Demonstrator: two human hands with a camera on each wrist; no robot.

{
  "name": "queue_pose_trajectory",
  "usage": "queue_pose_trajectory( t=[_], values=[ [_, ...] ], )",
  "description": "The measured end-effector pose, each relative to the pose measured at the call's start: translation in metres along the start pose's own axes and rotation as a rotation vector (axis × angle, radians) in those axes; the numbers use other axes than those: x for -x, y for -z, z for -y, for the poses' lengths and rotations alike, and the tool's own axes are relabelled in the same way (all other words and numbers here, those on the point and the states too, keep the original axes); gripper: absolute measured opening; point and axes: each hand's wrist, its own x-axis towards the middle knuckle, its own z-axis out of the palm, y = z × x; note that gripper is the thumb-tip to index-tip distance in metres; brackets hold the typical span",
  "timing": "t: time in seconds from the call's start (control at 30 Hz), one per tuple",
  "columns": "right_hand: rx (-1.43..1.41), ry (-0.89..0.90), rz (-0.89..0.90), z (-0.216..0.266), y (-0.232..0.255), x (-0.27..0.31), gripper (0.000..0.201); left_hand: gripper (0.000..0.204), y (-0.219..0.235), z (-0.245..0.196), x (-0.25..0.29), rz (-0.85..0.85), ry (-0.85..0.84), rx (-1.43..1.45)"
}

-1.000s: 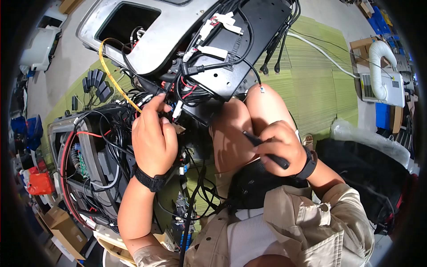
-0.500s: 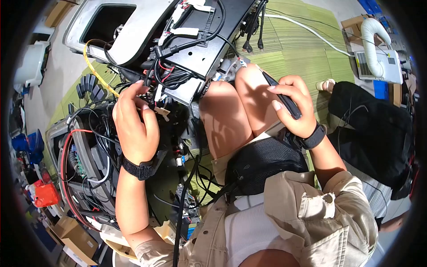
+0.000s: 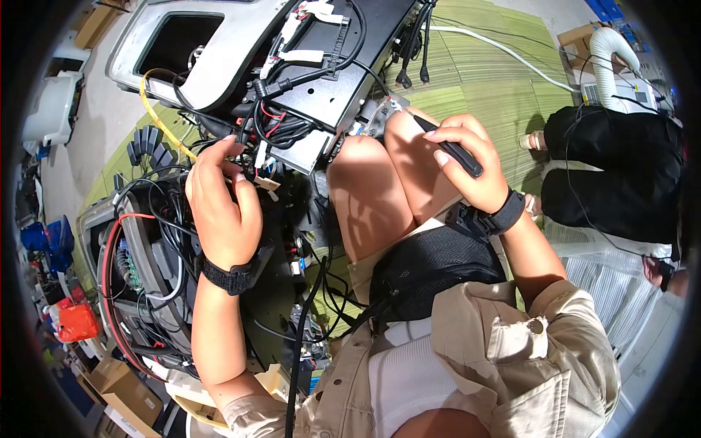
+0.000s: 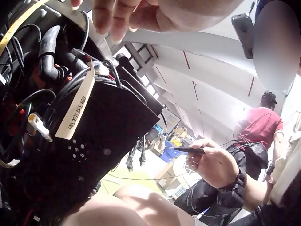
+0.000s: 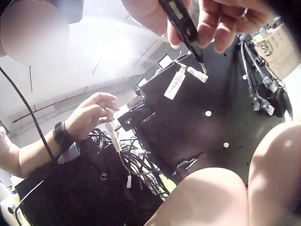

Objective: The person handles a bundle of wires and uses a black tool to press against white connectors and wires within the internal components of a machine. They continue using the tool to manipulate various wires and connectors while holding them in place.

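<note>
My right hand (image 3: 467, 164) holds a black pen-shaped tool (image 3: 458, 155) above my right thigh. Its thin metal tip reaches close to a small white connector (image 5: 196, 74) in the right wrist view. A white label (image 5: 175, 84) hangs beside that connector, at the edge of the black metal box (image 3: 321, 98). My left hand (image 3: 223, 201) hovers with loosely bent fingers at the cable bundle near the box's left corner, holding nothing that shows. Below its fingers in the left wrist view hang a printed paper tag (image 4: 79, 106) and another white connector (image 4: 38, 124).
At the left stands an opened grey housing (image 3: 146, 270) full of wiring. A silver casing (image 3: 212, 80) lies beyond the left hand, with a yellow cable (image 3: 157, 109) beside it. Another person in black trousers (image 3: 613, 179) is at the right. Loose cables (image 3: 310, 292) hang by my left leg.
The right hand has moved forward from over my lap and turned the tool so its tip points toward the connector. My left hand stays by the cables. Another person has come in at right.
</note>
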Motion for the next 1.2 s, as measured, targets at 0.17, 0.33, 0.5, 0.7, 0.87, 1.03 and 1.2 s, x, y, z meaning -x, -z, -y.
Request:
queue_pose_trajectory(
  t=[0.17, 0.33, 0.5, 0.7, 0.87, 1.03, 1.2],
  values=[
    [-0.057, -0.031, 0.012, -0.003, 0.001, -0.003, 0.023, 0.045, 0.000, 0.000, 0.000, 0.009, 0.000, -0.011],
    [-0.254, -0.137, 0.012, -0.007, 0.003, -0.009, 0.021, 0.046, 0.000, 0.001, 0.000, 0.004, -0.008, -0.012],
    [-0.570, -0.337, 0.003, -0.010, 0.002, -0.009, 0.025, 0.046, 0.000, 0.001, 0.000, 0.011, -0.005, 0.012],
    [-0.996, -0.430, 0.066, -0.019, -0.001, -0.010, 0.029, 0.046, -0.005, 0.001, -0.001, -0.040, -0.020, 0.036],
    [-1.152, -0.399, 0.101, -0.016, -0.008, -0.017, 0.026, 0.041, -0.004, -0.001, -0.001, -0.017, -0.061, 0.127],
    [-1.303, -0.357, 0.121, -0.013, -0.014, -0.020, 0.030, 0.040, -0.004, -0.004, -0.002, 0.004, -0.146, 0.194],
    [-1.466, -0.334, 0.055, -0.011, -0.017, -0.021, 0.032, 0.036, -0.006, -0.012, 0.000, 0.034, -0.198, 0.203]
  ],
)
